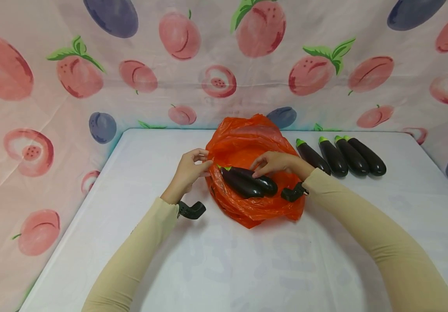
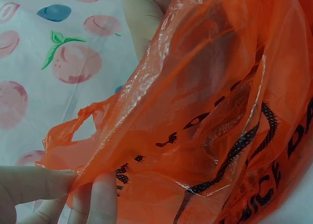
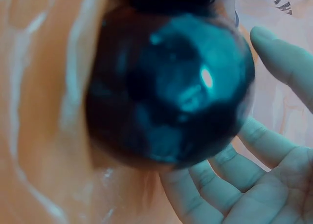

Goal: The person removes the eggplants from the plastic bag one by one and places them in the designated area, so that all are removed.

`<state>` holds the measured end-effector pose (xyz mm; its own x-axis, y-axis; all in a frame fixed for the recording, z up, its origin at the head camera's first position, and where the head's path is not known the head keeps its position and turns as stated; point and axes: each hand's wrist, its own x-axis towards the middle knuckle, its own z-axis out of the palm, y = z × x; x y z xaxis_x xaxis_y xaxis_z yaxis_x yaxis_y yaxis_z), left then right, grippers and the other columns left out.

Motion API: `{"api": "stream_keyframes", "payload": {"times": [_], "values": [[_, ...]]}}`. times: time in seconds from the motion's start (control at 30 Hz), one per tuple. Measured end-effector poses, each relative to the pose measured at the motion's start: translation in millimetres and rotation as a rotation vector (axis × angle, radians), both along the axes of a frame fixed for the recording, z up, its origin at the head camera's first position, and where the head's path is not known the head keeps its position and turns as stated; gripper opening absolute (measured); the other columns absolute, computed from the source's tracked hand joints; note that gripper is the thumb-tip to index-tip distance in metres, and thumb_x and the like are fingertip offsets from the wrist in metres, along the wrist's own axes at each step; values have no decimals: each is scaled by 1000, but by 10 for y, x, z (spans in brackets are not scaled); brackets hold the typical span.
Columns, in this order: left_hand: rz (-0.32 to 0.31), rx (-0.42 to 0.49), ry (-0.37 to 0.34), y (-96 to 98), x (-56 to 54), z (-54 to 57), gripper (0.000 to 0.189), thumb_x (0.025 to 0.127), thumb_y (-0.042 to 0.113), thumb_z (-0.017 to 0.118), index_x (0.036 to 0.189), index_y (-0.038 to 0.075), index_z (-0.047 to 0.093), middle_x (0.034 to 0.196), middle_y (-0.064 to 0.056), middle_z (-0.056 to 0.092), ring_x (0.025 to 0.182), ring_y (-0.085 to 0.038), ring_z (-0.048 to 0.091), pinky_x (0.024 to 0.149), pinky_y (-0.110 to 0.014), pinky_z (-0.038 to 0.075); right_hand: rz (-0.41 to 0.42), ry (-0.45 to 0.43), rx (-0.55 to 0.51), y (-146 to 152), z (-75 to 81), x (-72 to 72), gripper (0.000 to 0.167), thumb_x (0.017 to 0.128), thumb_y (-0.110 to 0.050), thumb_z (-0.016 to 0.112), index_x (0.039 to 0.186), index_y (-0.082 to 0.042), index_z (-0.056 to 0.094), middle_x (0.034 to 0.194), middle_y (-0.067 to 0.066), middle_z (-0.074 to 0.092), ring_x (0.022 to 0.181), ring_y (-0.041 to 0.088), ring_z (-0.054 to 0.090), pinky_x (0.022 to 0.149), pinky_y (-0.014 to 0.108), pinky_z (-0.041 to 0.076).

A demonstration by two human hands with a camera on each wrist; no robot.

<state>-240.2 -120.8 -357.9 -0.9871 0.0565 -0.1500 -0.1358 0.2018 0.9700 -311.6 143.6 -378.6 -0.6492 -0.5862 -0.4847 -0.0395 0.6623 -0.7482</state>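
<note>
An orange-red plastic bag [image 1: 247, 143] lies on the table with its mouth spread toward me. Two dark purple eggplants [image 1: 241, 184] with green stem ends rest side by side in its opening. My left hand [image 1: 190, 171] pinches the bag's left rim between thumb and fingers; the left wrist view shows the thin film [image 2: 146, 150] between them. Over the farther eggplant [image 3: 171, 87], my right hand [image 1: 276, 164] has its fingers curled about the body. In the right wrist view, the fingers [image 3: 234, 170] pass behind it and the thumb lies near its edge.
Several more eggplants [image 1: 351, 156] lie in a row at the back right, beside the bag. The white table [image 1: 224, 268] ends at a fruit-print cloth [image 1: 145, 104] behind it. Small black devices [image 1: 191, 210] are strapped at both wrists.
</note>
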Motion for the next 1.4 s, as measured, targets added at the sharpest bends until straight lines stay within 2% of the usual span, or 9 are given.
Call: {"api": "stream_keyframes", "payload": {"times": [0.4, 0.67, 0.97, 1.23, 1.4], "values": [[5, 1, -1, -11, 18, 7, 29, 90, 2, 59, 118, -4, 53, 100, -11, 51, 65, -9, 56, 81, -44, 57, -28, 10, 14, -22, 20, 24, 44, 85, -20, 69, 122, 1, 57, 117, 16, 63, 99, 19, 60, 91, 36, 55], [9, -6, -6, -10, 4, -3, 29, 90, 3, 59, 118, -2, 54, 100, -10, 51, 66, -9, 57, 80, -44, 57, -49, 15, 5, 5, 23, 36, 44, 85, -18, 69, 123, 1, 57, 119, 17, 61, 104, 23, 59, 94, 40, 53], [6, -10, -8, -7, 11, 12, 29, 90, 3, 59, 118, -2, 54, 102, -11, 51, 67, -8, 57, 83, -45, 56, -55, 35, -23, 65, 30, 41, 44, 86, -15, 68, 124, 3, 55, 118, 18, 60, 101, 21, 59, 93, 38, 53], [3, -15, -3, -8, 11, 12, 30, 90, 4, 59, 119, -2, 54, 102, -11, 52, 66, -8, 58, 82, -44, 57, -84, 40, -36, 133, 41, 53, 47, 86, -15, 67, 127, 3, 52, 124, 21, 56, 104, 24, 59, 95, 42, 52], [4, -10, -4, -10, 4, 3, 29, 90, 3, 59, 118, -2, 54, 101, -11, 51, 65, -8, 58, 84, -46, 56, -107, 53, -48, 174, 29, 59, 49, 86, -17, 68, 129, 1, 52, 128, 21, 54, 107, 25, 58, 94, 39, 52]]}}
